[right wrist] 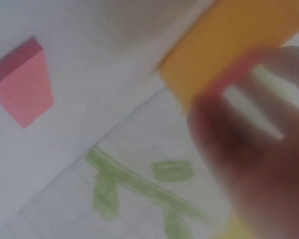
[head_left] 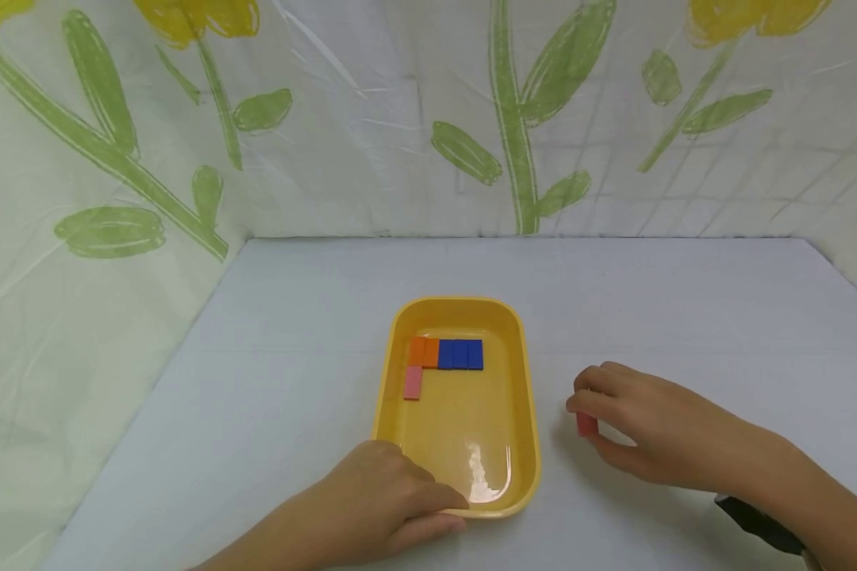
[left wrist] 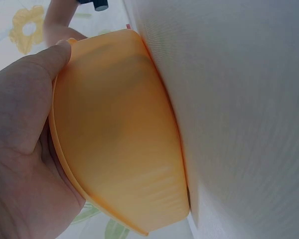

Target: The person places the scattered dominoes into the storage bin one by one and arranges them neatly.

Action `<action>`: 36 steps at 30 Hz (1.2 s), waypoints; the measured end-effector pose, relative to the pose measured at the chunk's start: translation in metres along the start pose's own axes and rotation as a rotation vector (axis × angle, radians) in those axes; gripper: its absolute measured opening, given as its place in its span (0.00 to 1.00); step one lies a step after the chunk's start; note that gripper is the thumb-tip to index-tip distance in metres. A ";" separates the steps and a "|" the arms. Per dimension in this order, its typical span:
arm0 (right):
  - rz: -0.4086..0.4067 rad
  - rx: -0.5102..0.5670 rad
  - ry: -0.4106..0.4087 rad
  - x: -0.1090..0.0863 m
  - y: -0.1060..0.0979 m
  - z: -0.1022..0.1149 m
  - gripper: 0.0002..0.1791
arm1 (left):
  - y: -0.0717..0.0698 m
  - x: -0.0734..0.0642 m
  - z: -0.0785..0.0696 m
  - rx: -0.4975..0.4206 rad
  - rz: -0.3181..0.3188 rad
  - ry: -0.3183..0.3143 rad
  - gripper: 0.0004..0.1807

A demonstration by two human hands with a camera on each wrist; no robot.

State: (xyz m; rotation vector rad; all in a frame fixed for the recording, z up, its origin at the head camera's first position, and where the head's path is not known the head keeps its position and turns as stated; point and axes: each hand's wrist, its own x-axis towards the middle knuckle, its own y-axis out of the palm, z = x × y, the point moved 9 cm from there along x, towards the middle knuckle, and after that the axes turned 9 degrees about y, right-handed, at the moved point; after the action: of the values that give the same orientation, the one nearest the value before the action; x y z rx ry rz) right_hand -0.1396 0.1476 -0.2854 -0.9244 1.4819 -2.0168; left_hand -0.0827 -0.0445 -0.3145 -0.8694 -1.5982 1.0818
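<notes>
A yellow tray (head_left: 528,412) lies on the table. My left hand (head_left: 378,500) grips its rim at the near left corner; from the left wrist view the thumb lies along the rim of the outer wall (left wrist: 117,124). Inside the tray, two orange tiles (head_left: 424,352) and three blue tiles (head_left: 460,354) form a row, with a pink tile (head_left: 413,383) below its left end. Right of the tray, my right hand (head_left: 646,424) pinches a pink tile (head_left: 586,425), blurred in the right wrist view. Another pink block (right wrist: 27,92) shows on the table there.
The white tabletop (head_left: 293,317) extends around the tray on all sides. Behind and to the left hangs a white curtain (head_left: 371,159) with painted green stems and yellow flowers. A dark wrist device (head_left: 760,523) sits under my right forearm.
</notes>
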 end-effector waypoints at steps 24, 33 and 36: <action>-0.047 0.058 -0.169 0.040 -0.011 0.029 0.15 | 0.005 -0.001 0.002 -0.042 0.046 -0.022 0.14; 0.053 0.030 -0.239 0.061 0.014 0.050 0.10 | 0.006 -0.001 0.003 -0.041 0.064 -0.030 0.14; 0.077 0.032 -0.246 0.065 0.023 0.054 0.08 | 0.005 -0.001 0.002 -0.036 0.060 -0.025 0.14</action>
State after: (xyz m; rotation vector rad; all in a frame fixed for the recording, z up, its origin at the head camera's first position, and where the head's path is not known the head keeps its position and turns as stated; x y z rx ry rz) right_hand -0.1424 0.0598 -0.2815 -1.0436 1.3262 -1.7944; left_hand -0.0847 -0.0439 -0.3202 -0.9357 -1.6258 1.1128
